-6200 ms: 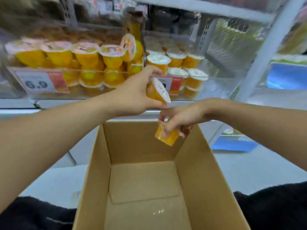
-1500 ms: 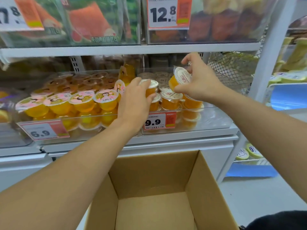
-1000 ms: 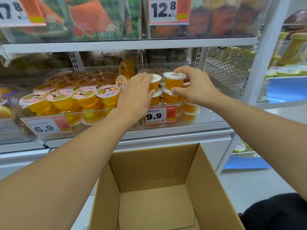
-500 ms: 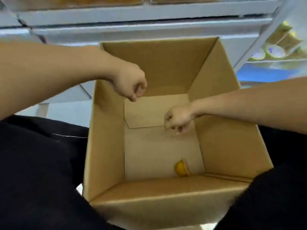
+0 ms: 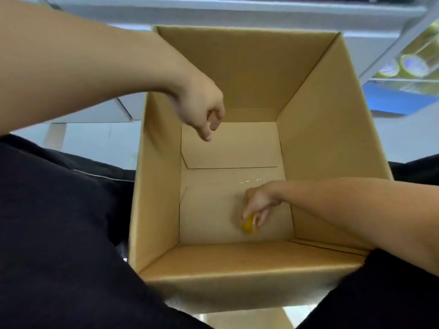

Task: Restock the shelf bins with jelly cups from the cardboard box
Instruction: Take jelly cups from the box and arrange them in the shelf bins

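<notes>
I look straight down into an open brown cardboard box (image 5: 316,129). A single yellow jelly cup (image 5: 247,226) lies on its side on the box floor near the front wall. My right hand (image 5: 257,205) reaches down to the floor, with its fingers curled round the top of that cup. My left hand (image 5: 202,110) hangs over the box's upper left part, fingers loosely curled and holding nothing. The shelf bins are out of view.
The base of the white shelf unit (image 5: 237,8) runs along the top edge. At the upper right a low shelf holds several green-lidded cups (image 5: 413,65) above a blue strip. My dark-clothed legs (image 5: 59,222) flank the box on both sides.
My right hand has dropped from the middle of the box to the floor and closed on the jelly cup. My left hand has sunk slightly and loosened its fingers.
</notes>
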